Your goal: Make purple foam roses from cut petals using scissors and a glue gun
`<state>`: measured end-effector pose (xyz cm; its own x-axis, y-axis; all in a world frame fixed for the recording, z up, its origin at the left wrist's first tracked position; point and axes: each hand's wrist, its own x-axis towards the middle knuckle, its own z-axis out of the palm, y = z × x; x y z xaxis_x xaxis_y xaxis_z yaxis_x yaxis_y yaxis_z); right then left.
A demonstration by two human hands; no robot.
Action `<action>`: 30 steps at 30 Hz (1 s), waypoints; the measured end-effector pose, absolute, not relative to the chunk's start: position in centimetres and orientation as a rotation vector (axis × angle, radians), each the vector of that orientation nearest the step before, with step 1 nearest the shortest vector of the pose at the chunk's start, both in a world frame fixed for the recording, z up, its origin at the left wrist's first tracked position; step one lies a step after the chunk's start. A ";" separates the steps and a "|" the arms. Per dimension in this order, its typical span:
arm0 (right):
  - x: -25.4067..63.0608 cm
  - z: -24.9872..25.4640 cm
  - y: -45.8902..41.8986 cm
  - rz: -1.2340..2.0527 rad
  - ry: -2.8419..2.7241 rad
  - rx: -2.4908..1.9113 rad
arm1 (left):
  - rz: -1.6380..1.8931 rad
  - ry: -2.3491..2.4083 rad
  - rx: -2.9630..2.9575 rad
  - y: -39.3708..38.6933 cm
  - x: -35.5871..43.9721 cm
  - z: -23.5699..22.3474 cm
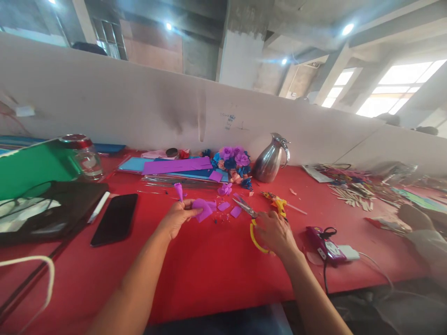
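Observation:
Purple paper petals [203, 210] are pinched between the thumb and fingers of my left hand [179, 217]. A rolled purple paper bud [178, 191] sticks up just above those fingers and seems to be held too. My right hand [275, 235] is closed over a pair of scissors [257, 239] with yellow handles, low over the red table. Their blades point up and left; part of the handles is hidden under the hand. Just beyond my right hand lies a yellow glue gun [279, 204]. Loose cut purple pieces [236, 212] and a small purple flower [225, 189] lie between my hands.
Purple paper strips [178, 165], a bunch of paper flowers [237, 160] and a steel jug [270, 160] stand along the white partition. To the left are a phone [115, 219] and a glass jar [87, 160]. A purple power socket [326, 245] with cables and another person's arm [428, 242] are right.

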<state>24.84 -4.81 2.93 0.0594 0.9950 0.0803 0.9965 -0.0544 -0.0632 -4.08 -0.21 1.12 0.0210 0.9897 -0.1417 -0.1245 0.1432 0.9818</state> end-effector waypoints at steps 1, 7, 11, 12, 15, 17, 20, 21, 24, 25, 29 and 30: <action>24.6 3.5 -4.9 -0.100 -2.063 -2.202 | 1.152 1.179 1.018 -0.2 -4.0 1.1; 19.1 5.2 -2.8 0.392 -2.077 -1.497 | 1.196 1.167 1.017 -0.6 -3.3 1.7; 14.5 3.2 0.1 0.937 -1.899 -1.257 | 1.211 1.129 1.024 -0.6 -3.2 1.5; 13.9 2.6 0.6 0.989 -1.850 -1.231 | 1.213 1.132 1.027 -0.6 -3.3 1.4; 13.3 1.0 1.4 1.114 -1.712 -1.189 | 1.208 1.159 1.030 -0.4 -3.3 1.1; 13.7 0.4 1.5 1.184 -1.636 -1.170 | 1.194 1.169 1.036 -0.3 -3.1 1.1; 14.3 0.1 1.4 1.249 -1.579 -1.152 | 1.173 1.174 1.050 -0.3 -2.9 1.0; 14.4 0.1 1.4 1.269 -1.572 -1.151 | 1.168 1.176 1.054 -0.3 -2.9 1.0; 14.3 0.1 1.3 1.272 -1.567 -1.161 | 1.176 1.178 1.049 -0.4 -2.9 1.1; 14.2 0.1 1.3 1.259 -1.575 -1.160 | 1.187 1.176 1.042 -0.5 -2.9 1.1; 14.0 0.5 0.9 1.240 -1.641 -1.159 | 1.232 1.179 1.018 -0.8 -2.9 1.3; 14.0 0.6 0.9 1.242 -1.649 -1.163 | 1.232 1.183 1.013 -0.8 -2.9 1.3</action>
